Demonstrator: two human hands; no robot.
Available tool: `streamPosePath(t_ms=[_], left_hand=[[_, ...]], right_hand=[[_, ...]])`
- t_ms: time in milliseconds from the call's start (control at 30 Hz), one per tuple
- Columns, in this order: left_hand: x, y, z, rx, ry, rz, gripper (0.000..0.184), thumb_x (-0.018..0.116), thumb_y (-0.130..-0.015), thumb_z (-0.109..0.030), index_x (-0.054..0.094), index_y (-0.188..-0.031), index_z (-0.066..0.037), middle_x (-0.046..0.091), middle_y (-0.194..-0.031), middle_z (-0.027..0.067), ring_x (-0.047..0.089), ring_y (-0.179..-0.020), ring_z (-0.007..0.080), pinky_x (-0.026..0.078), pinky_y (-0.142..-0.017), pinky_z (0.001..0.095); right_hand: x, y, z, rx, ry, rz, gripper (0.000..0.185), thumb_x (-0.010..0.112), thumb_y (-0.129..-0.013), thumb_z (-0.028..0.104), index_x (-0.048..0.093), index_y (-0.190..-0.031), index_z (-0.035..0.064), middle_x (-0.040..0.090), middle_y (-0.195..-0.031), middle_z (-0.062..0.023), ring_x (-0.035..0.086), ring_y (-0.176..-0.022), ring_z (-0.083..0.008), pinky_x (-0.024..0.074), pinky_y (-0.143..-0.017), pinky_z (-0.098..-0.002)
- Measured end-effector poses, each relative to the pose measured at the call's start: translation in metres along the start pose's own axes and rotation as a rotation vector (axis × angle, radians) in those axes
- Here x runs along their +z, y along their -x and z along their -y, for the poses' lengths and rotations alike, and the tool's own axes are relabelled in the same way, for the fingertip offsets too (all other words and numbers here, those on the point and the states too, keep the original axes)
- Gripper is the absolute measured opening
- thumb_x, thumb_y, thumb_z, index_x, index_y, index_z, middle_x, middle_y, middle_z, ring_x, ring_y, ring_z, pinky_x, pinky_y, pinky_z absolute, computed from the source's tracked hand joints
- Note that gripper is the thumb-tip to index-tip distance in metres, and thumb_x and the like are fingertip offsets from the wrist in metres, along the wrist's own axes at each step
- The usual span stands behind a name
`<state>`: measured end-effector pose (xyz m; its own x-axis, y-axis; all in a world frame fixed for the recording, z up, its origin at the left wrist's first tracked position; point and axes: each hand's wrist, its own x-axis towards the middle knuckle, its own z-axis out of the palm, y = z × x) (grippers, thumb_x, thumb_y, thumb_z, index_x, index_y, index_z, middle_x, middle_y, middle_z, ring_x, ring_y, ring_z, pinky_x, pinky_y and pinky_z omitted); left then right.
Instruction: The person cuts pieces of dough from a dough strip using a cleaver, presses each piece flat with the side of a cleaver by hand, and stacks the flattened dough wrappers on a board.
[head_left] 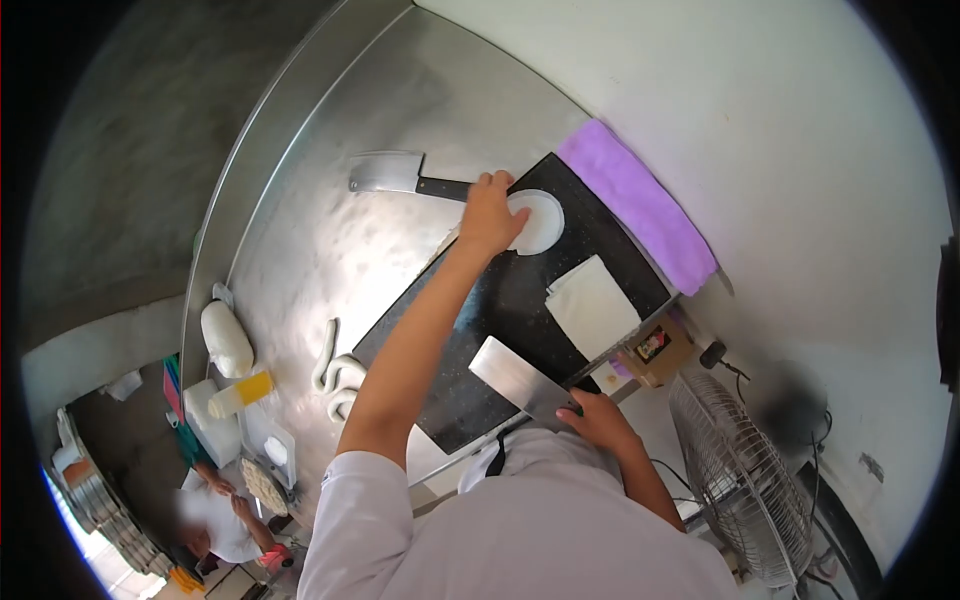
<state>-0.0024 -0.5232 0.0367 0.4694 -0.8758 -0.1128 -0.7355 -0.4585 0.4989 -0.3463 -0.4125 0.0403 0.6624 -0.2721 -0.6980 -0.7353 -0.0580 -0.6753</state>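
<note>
My left hand [490,215] reaches over the far end of a black board [480,300], its fingers curled and thumb on the edge of a round white dish [541,224]. A cleaver [388,171] lies flat on the metal table beside it, its dark handle ending near my fingers. Close to my body, my right hand [604,421] grips a second cleaver [515,373], whose broad blade points over the board's near edge. A folded white cloth [592,306] lies on the board's right side. Ropes of white dough [343,374] rest left of the board, partly behind my left forearm.
A purple towel [638,208] runs along the wall side. A wire fan [740,470] stands at lower right beside a cardboard box [660,352]. At left are a white bag [227,340] and a yellow bottle [240,394]. Another person [225,520] works at lower left.
</note>
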Motion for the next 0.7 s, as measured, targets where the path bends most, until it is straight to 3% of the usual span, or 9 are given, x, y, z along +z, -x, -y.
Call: streamPosePath(t_ms=[100, 233, 333, 433, 533, 600, 633, 700], left_hand=[[0.007, 0.002, -0.003, -0.017, 0.013, 0.071, 0.064, 0.086, -0.072, -0.011, 0.053, -0.126, -0.003, 0.055, -0.125, 0.0220, 0.053, -0.121, 0.0416, 0.049, -0.101, 0.0477], [0.012, 0.002, -0.010, -0.079, -0.089, -0.021, 0.061, 0.085, -0.071, -0.007, 0.057, -0.125, -0.001, 0.057, -0.123, 0.0250, 0.059, -0.116, 0.0421, 0.051, -0.099, 0.0447], [0.014, -0.005, -0.006, -0.189, 0.056, 0.039, 0.058, 0.084, -0.071, -0.006, 0.057, -0.122, -0.001, 0.056, -0.124, 0.0259, 0.059, -0.117, 0.0420, 0.052, -0.098, 0.0446], [0.016, -0.006, -0.001, -0.144, 0.026, 0.033, 0.056, 0.084, -0.069, -0.006, 0.058, -0.119, -0.001, 0.063, -0.114, 0.0245, 0.063, -0.110, 0.0404, 0.054, -0.093, 0.0439], [0.018, -0.015, 0.006, -0.218, 0.215, 0.042, 0.049, 0.084, -0.068, -0.008, 0.062, -0.110, -0.002, 0.068, -0.101, 0.0211, 0.068, -0.101, 0.0386, 0.056, -0.089, 0.0433], [0.014, -0.017, 0.006, -0.261, 0.175, 0.131, 0.036, 0.083, -0.068, -0.014, 0.067, -0.099, -0.003, 0.071, -0.093, 0.0186, 0.070, -0.093, 0.0370, 0.056, -0.085, 0.0433], [0.008, -0.017, 0.002, -0.261, 0.176, 0.121, 0.036, 0.083, -0.068, -0.014, 0.067, -0.099, -0.003, 0.071, -0.093, 0.0186, 0.070, -0.093, 0.0370, 0.056, -0.085, 0.0433], [-0.004, -0.016, -0.006, -0.266, 0.110, 0.309, 0.026, 0.074, -0.075, -0.012, 0.069, -0.100, -0.006, 0.067, -0.108, 0.0208, 0.062, -0.112, 0.0384, 0.054, -0.093, 0.0451]], right_hand=[[0.002, 0.001, 0.000, -0.039, 0.004, -0.071, 0.039, 0.069, -0.092, 0.036, 0.064, -0.110, 0.0022, 0.071, -0.098, -0.0253, 0.067, -0.096, -0.0458, 0.0527, -0.084, -0.0507], [0.006, -0.002, -0.005, -0.015, 0.008, -0.040, 0.042, 0.067, -0.093, 0.037, 0.063, -0.117, 0.0028, 0.071, -0.103, -0.0251, 0.067, -0.099, -0.0455, 0.0527, -0.086, -0.0508], [0.010, 0.002, -0.005, -0.034, -0.004, -0.052, 0.043, 0.067, -0.094, 0.039, 0.062, -0.117, 0.0030, 0.071, -0.104, -0.0252, 0.067, -0.100, -0.0457, 0.0524, -0.086, -0.0511], [0.011, 0.001, -0.004, -0.020, -0.008, -0.055, 0.044, 0.067, -0.093, 0.040, 0.062, -0.116, 0.0032, 0.071, -0.103, -0.0253, 0.066, -0.100, -0.0459, 0.0521, -0.087, -0.0514], [0.014, 0.002, -0.005, -0.009, -0.001, -0.059, 0.044, 0.067, -0.093, 0.040, 0.061, -0.116, 0.0034, 0.071, -0.101, -0.0252, 0.066, -0.099, -0.0463, 0.0520, -0.086, -0.0515], [0.019, 0.002, -0.010, -0.025, 0.014, -0.071, 0.043, 0.067, -0.093, 0.040, 0.061, -0.116, 0.0033, 0.071, -0.100, -0.0251, 0.066, -0.098, -0.0465, 0.0520, -0.086, -0.0514], [0.023, 0.001, -0.015, -0.047, -0.012, -0.095, 0.043, 0.067, -0.093, 0.040, 0.062, -0.115, 0.0031, 0.071, -0.100, -0.0253, 0.066, -0.098, -0.0468, 0.0521, -0.086, -0.0507], [0.024, 0.002, -0.016, -0.081, -0.030, -0.113, 0.043, 0.067, -0.094, 0.040, 0.062, -0.114, 0.0029, 0.070, -0.101, -0.0255, 0.066, -0.098, -0.0471, 0.0522, -0.085, -0.0500]])
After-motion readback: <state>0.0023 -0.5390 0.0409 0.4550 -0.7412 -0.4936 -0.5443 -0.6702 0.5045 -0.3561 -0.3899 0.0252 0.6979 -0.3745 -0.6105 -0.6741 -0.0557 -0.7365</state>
